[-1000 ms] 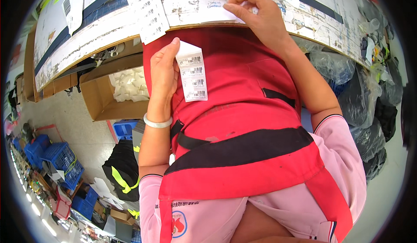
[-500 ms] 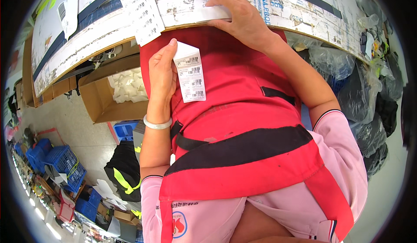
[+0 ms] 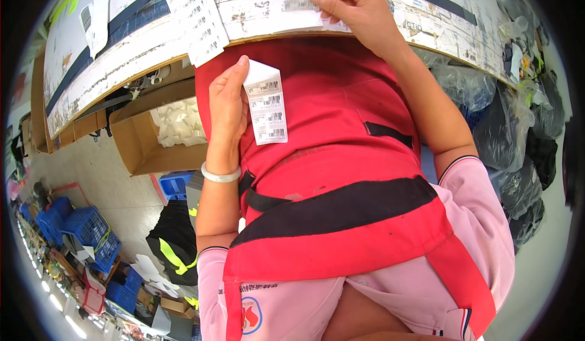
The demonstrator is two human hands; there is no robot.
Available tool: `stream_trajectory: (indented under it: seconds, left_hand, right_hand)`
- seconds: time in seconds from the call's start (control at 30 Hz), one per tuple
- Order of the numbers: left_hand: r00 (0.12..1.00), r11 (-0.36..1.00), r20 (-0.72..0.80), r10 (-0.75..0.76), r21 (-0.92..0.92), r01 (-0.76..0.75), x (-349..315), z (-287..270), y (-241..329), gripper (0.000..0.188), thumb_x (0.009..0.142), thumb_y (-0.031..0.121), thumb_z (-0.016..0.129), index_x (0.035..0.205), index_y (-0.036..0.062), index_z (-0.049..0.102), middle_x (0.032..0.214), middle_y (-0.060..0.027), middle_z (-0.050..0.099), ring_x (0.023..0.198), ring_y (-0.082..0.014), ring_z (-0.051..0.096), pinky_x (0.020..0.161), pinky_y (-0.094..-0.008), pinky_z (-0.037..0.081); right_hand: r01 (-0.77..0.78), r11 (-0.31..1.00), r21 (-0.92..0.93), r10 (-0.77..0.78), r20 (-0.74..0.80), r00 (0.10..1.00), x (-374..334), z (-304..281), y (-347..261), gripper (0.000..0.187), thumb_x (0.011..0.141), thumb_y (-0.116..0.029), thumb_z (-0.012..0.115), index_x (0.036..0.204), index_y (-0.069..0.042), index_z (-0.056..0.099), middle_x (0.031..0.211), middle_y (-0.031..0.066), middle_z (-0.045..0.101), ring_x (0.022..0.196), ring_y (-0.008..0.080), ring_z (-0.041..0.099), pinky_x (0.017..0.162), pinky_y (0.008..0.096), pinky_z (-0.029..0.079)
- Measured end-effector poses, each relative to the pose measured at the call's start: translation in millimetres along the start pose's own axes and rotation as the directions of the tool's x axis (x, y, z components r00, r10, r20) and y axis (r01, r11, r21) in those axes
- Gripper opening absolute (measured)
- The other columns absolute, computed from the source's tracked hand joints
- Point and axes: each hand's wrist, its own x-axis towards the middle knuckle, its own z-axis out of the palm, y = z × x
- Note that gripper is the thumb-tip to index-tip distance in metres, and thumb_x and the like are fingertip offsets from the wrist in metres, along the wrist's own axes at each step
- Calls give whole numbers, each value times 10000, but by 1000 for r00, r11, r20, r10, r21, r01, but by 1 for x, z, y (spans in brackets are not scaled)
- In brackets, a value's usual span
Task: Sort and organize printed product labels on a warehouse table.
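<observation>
My left hand (image 3: 228,100) is closed on a folded strip of white barcode labels (image 3: 268,118), which hangs in front of the red apron (image 3: 341,97). The strip's upper end is gripped between thumb and fingers. At the table's near edge, my right hand (image 3: 359,15) has its thumb and fingertips pinched at the end of a small, blurred barcode label (image 3: 297,4). That label is over a flat white piece (image 3: 286,21) lying on the table; I cannot tell whether it is stuck down.
A larger label sheet (image 3: 198,21) overhangs the worn table (image 3: 140,54) edge. Further left lies another white slip (image 3: 95,21). Below the table stands a cardboard box (image 3: 137,140) with pale pieces inside. Plastic bags (image 3: 499,127) are heaped at right, blue crates (image 3: 91,231) at lower left.
My right hand has gone from spread fingers over the white piece to a pinch, shifting slightly right and up. A barcode label now shows beside its fingertips. The left hand stays nearly still.
</observation>
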Motion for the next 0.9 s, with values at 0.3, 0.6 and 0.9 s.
stream_trajectory:
  seconds: [0.3, 0.6, 0.9]
  left_hand:
    - [1000, 1000, 27, 7, -12, -6, -2, 0, 1, 231, 944, 214, 565, 904, 3, 651, 819, -78, 678, 690, -141, 647, 610, -258, 519]
    - [1000, 1000, -29, 9, 18, -8, -4, 9, 3, 244, 956, 216, 551, 865, 13, 649, 760, -35, 657, 619, -72, 595, 535, -207, 454]
    - [999, 999, -46, 9, 40, -7, -1, 7, 0, 244, 946, 232, 570, 846, 27, 655, 723, -18, 645, 579, -59, 565, 501, -201, 421]
  right_hand:
    - [-205, 967, -149, 222, 109, 969, 10, 3, 11, 212, 895, -240, 641, 905, -29, 639, 740, 16, 631, 616, 60, 581, 555, 193, 496]
    - [-230, 963, -137, 245, 103, 964, 13, 8, 18, 217, 887, -236, 656, 906, -21, 636, 747, 35, 642, 634, 75, 602, 572, 201, 522]
    - [-233, 964, -124, 248, 121, 961, 15, 6, 21, 229, 885, -244, 657, 909, -18, 634, 746, 39, 642, 632, 77, 603, 572, 202, 522]
